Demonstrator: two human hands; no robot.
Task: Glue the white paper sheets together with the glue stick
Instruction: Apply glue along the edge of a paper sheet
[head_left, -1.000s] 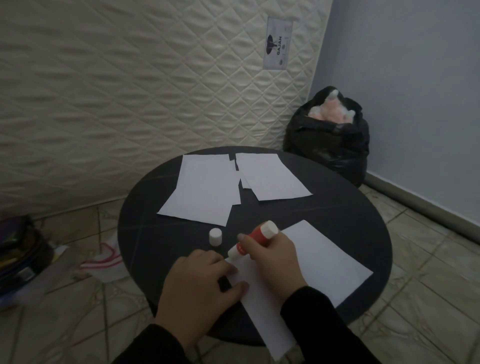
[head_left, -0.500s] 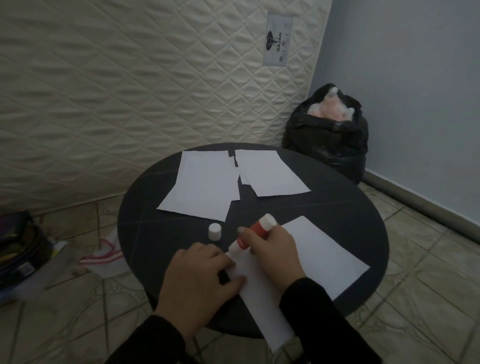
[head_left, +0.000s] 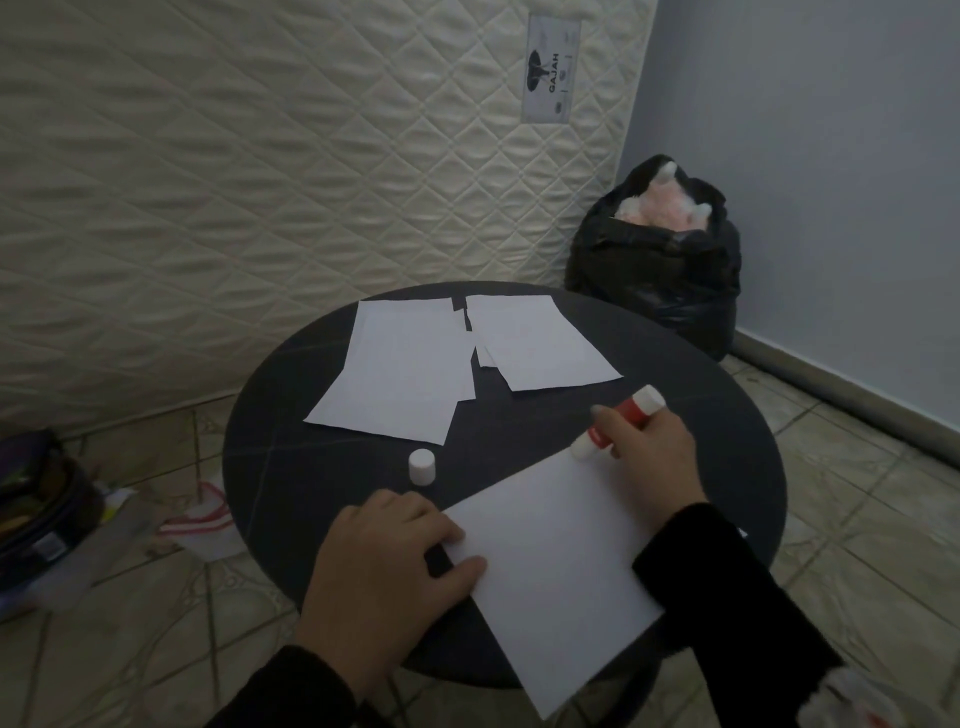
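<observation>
A white paper sheet lies at the near edge of the round black table, overhanging it slightly. My left hand presses flat on the sheet's left corner. My right hand grips the red and white glue stick, its uncapped tip touching the sheet's far edge. The stick's white cap stands alone on the table to the left. Farther back lie two groups of white sheets.
A quilted mattress leans against the wall behind the table. A full black rubbish bag sits in the corner at the right. On the tiled floor at the left are a dark bag and a plastic bag.
My right hand has slid the glue stick to the right along the sheet's far edge, away from my left hand. The left hand stays pressed on the paper.
</observation>
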